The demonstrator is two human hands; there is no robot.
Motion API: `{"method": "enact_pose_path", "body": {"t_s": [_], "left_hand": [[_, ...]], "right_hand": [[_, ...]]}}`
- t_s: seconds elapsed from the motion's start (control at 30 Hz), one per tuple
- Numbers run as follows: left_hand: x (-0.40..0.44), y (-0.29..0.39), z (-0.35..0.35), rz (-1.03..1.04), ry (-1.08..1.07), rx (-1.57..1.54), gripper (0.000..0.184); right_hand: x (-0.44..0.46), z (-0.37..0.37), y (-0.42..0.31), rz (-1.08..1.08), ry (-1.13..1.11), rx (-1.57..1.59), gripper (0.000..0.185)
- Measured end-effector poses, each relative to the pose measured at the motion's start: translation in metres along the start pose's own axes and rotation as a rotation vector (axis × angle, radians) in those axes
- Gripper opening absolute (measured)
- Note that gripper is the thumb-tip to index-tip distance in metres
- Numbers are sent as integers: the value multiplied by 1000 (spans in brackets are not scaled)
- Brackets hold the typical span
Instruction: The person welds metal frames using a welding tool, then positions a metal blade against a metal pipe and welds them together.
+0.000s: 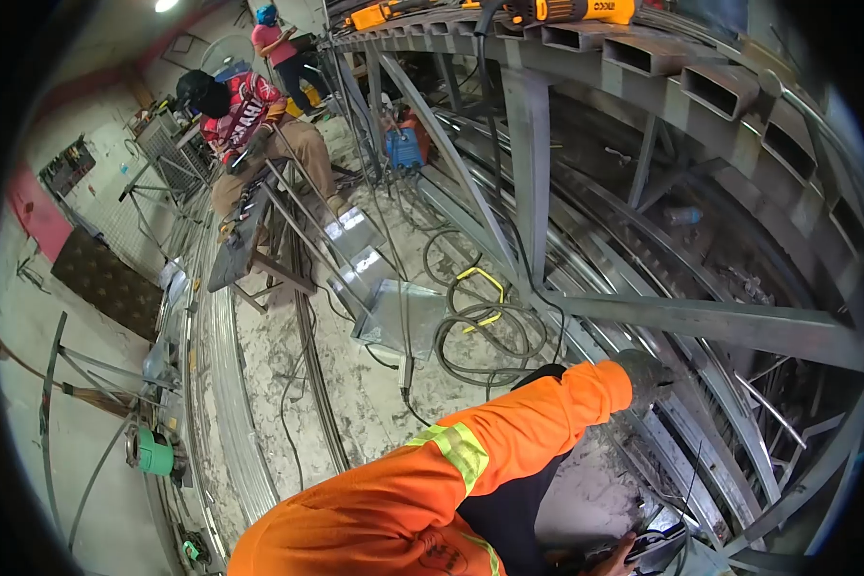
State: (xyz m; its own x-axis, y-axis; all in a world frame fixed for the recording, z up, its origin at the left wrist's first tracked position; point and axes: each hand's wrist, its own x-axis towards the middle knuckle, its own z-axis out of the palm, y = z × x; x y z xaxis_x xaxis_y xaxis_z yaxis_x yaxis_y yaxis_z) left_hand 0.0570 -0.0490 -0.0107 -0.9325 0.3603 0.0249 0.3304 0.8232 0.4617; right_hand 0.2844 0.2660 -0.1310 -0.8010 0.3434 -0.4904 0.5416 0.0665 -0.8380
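My left hand (646,379), in a dark grey glove at the end of an orange sleeve (538,408), reaches out to the right over long steel bars (686,461). Its fingers blend into the dark metal, so I cannot tell whether it grips a bar. At the bottom edge, my right hand (616,559) shows only in part, with bare fingertips bent against a dark object (658,542) with shiny parts. What that object is, I cannot make out.
A steel rack (528,163) carries rectangular tubes (715,91) and a yellow power tool (586,10). Coiled cable (490,331) and sheet metal (403,312) lie on the floor. One person (250,125) sits by a bench (235,250); another person (283,53) stands behind.
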Motion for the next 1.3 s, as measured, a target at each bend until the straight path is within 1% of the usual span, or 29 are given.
{"method": "enact_pose_path", "body": {"t_s": [0.03,0.1,0.13,0.2,0.23,0.3,0.33,0.4,0.43,0.5,0.53,0.6,0.63,0.7,0.83,0.9,0.93,0.97,1.0,1.03,1.07,1.1,1.13,1.2,1.23,1.3], "left_hand": [[0,-2,2,-4,5,0,37],[-1,0,2,111,81,111,34],[-1,2,-1,110,81,110,34],[-4,6,-9,263,122,359,30],[-5,5,-9,262,116,361,30],[-5,2,-11,304,194,374,27],[-6,2,-11,300,191,377,27],[-6,5,-10,145,179,228,26],[-7,6,-10,143,178,229,26],[-12,9,-13,117,203,50,30],[-13,10,-16,118,203,49,30],[-12,14,-22,-104,110,-116,31],[-10,13,-20,-100,112,-114,31],[-8,12,-20,-175,116,-147,32],[-11,21,-24,-169,91,-135,33],[-6,19,-16,-136,100,-172,34],[-1,13,0,-135,95,-183,34],[6,0,18,-9,158,-87,33],[6,1,18,114,221,4,32],[7,1,19,117,220,3,32],[8,1,19,101,172,30,31],[6,6,11,86,123,55,30],[2,16,1,87,118,49,30],[-4,32,-23,-144,-40,24,28],[-3,30,-18,-147,-42,22,28],[4,19,-3,-26,34,81,27]], "right_hand": [[2,1,-1,-15,-2,-10,73],[6,0,-4,-43,0,-32,72],[7,-1,-4,-54,1,-40,72],[6,0,1,-65,2,-53,72],[5,2,4,-69,3,-57,72],[5,6,8,-84,-2,-63,71],[6,7,9,-92,-6,-70,71],[6,8,12,-110,-9,-83,71],[7,8,13,-120,-9,-89,70],[7,7,13,-142,-8,-101,70],[7,6,13,-154,-5,-107,70],[9,5,13,-179,4,-114,70],[10,5,13,-192,9,-118,69],[10,4,13,-216,16,-127,69],[5,-4,20,-244,25,-164,68],[4,-8,22,-261,30,-180,68],[2,-14,23,-266,37,-195,68],[2,-14,23,-277,42,-200,67],[2,-17,24,-286,47,-209,67],[2,-18,24,-296,52,-215,67],[3,-18,24,-307,56,-220,67],[3,-20,25,-316,62,-227,67],[2,-24,27,-321,67,-238,66],[1,-26,29,-337,71,-252,66],[0,-27,30,-346,71,-262,66],[4,-23,29,-372,60,-274,66]]}}
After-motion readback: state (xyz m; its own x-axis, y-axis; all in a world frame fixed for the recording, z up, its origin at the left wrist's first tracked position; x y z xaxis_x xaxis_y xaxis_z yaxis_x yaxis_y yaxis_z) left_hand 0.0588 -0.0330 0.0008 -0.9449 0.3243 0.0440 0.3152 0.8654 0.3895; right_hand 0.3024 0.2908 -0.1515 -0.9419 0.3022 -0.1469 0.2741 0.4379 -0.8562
